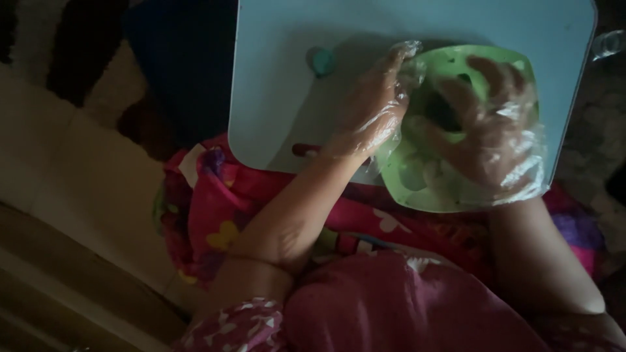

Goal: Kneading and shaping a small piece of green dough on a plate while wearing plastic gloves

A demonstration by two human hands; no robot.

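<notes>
We see a pale green tray [417, 189], shallow moulded hollows, right hand [486, 133] spread open across it, left hand [375, 107] gripping its nine-o'clock rim.

Bare tray [280, 98] lies open beyond the left hand [372, 107]; only a small teal knob [321, 61] interrupts it.

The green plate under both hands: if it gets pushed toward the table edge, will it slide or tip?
The green plate already overhangs the pale blue table's near edge, so it may tip. It looks like smooth plastic, so probably light and slippery. Left hand and right hand wear thin plastic gloves, so grip may be poor.
</notes>
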